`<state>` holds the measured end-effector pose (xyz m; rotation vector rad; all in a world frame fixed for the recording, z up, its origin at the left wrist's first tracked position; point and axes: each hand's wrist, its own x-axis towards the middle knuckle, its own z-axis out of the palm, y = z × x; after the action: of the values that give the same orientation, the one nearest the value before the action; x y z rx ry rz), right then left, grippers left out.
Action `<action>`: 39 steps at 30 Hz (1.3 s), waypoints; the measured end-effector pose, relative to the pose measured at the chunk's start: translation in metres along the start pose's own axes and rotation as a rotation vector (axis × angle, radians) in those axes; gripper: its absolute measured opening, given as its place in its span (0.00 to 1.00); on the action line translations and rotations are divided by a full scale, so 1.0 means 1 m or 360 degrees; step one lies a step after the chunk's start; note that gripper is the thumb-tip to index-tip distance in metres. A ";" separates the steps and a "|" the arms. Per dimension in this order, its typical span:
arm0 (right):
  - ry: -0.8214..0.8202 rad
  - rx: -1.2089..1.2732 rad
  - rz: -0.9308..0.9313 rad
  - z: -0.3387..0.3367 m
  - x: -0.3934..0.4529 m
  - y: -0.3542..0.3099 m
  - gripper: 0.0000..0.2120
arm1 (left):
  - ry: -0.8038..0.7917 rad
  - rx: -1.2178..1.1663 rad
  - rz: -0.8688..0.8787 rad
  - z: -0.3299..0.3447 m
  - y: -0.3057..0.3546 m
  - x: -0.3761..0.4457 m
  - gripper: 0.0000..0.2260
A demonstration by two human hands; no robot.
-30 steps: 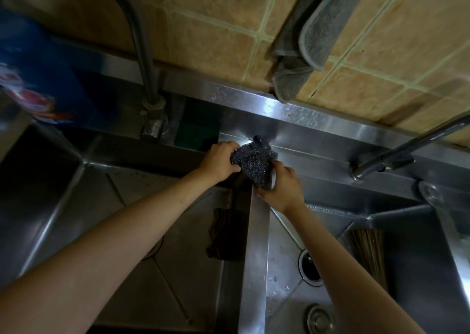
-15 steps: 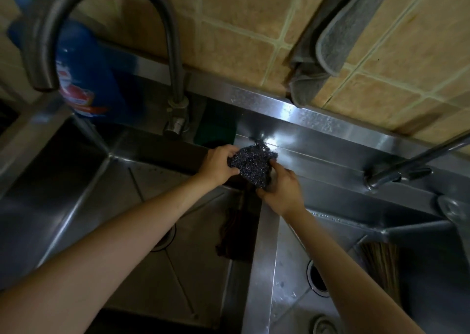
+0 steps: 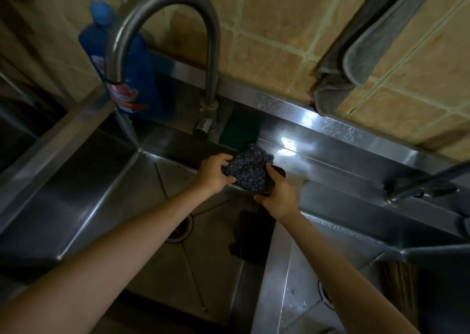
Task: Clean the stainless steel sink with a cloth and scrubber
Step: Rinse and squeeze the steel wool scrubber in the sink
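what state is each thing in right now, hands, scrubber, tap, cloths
left hand: grips the scrubber's left edge
right hand: grips its right side
scrubber: held above the sink divider
gooseneck tap: no water visible
dark cloth: draped against the divider, in the left basin
grey towel: hanging on the tiled wall
blue bottle: upright behind the tap

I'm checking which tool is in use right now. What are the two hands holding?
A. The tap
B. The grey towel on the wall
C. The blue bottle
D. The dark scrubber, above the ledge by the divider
D: the left hand and right hand both grip the scrubber; the towel hangs on the wall, and the bottle and tap are untouched.
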<state>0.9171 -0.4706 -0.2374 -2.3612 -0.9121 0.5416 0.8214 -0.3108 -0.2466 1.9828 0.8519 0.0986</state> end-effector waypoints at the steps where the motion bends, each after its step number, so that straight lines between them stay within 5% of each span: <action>1: -0.0005 0.0007 0.0009 0.002 -0.001 -0.003 0.39 | -0.0005 -0.0006 -0.0017 -0.001 -0.003 -0.002 0.29; 18: -0.0248 0.0093 -0.0062 0.067 -0.003 -0.079 0.37 | 0.0067 -0.0032 -0.0167 -0.071 -0.074 -0.037 0.24; 39: -0.0085 0.0035 -0.0018 0.109 0.018 -0.163 0.36 | 0.0029 0.0001 -0.0096 -0.156 -0.110 -0.016 0.25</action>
<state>0.7920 -0.3191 -0.2240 -2.3308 -0.9379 0.6094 0.6897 -0.1710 -0.2432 1.9578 0.9229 0.0819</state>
